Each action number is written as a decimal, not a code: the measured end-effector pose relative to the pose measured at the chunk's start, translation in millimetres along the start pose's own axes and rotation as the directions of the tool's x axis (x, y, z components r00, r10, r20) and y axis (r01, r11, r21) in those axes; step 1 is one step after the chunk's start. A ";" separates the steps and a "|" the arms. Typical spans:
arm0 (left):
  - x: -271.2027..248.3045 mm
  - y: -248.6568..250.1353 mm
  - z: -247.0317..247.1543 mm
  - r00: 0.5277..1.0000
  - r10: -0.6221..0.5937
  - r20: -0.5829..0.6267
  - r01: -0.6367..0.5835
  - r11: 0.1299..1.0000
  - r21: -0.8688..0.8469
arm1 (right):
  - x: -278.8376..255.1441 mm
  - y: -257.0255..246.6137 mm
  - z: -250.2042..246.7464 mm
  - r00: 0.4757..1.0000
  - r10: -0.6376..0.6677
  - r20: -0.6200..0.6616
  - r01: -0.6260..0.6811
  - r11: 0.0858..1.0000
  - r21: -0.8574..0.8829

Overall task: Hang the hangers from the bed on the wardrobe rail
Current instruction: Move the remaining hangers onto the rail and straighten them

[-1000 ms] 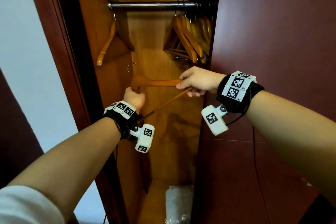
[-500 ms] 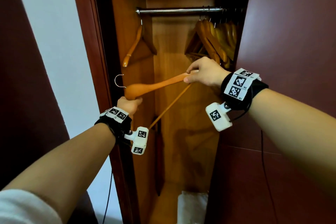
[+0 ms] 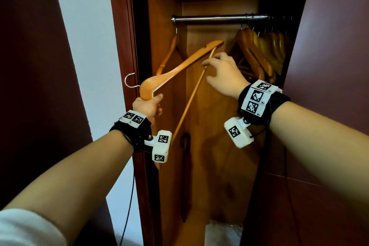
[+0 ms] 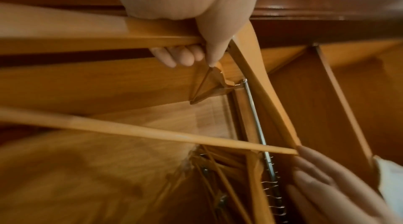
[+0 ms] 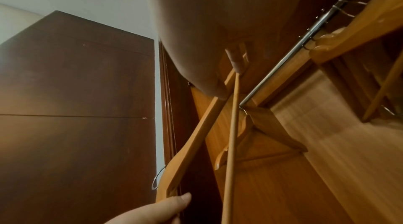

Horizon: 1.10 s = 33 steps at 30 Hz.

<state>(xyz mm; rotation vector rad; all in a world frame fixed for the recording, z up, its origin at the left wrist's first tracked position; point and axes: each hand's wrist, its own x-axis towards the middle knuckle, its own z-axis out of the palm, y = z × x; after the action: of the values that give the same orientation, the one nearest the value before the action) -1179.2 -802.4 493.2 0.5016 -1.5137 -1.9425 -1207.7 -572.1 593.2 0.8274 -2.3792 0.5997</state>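
Observation:
A wooden hanger [image 3: 179, 67] with a metal hook [image 3: 129, 80] slants up into the open wardrobe, its high end just below the chrome rail [image 3: 209, 18]. My left hand [image 3: 148, 104] grips it at the neck beside the hook, fingers [image 4: 179, 55] curled round the wood. My right hand [image 3: 217, 70] pinches its arm and crossbar near the high end between thumb [image 5: 219, 92] and a finger. On the rail one hanger [image 3: 169, 54] hangs at the left, and several hangers [image 3: 259, 54] are bunched at the right.
The dark red door frame [image 3: 127, 46] stands close to the hook on the left. A dark red door panel [image 3: 329, 66] closes off the right side. A white bag [image 3: 223, 233] lies on the wardrobe floor. The rail [image 5: 294, 52] is bare between the hung hangers.
The hanger's right end has risen from level to steeply tilted toward the rail. My right hand went up with it and now sits a little below the tip. The left hand stayed low.

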 end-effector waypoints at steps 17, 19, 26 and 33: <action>-14.5 26.6 87.2 0.958 -0.113 0.263 0.153 0.979 -0.138 | -8.9 13.0 32.1 0.887 -0.043 0.459 0.065 0.997 -0.033; -11.7 31.8 97.4 0.951 -0.117 0.288 0.164 0.975 -0.148 | -9.8 17.4 33.0 0.857 -0.030 0.515 0.042 0.999 -0.011; 6.6 39.5 123.7 0.939 -0.135 0.317 0.194 0.967 -0.163 | -8.0 32.7 39.3 0.785 0.052 0.617 -0.082 0.996 0.019; 29.1 50.2 149.2 0.906 -0.067 0.418 0.164 0.966 -0.200 | 14.9 46.8 39.1 0.820 0.184 0.542 -0.292 0.949 0.119</action>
<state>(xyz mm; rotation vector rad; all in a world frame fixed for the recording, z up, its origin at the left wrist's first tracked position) -1283.2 -721.5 584.1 0.0825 -1.4959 -2.3935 -1262.1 -567.0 562.4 0.8659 -2.9982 0.8036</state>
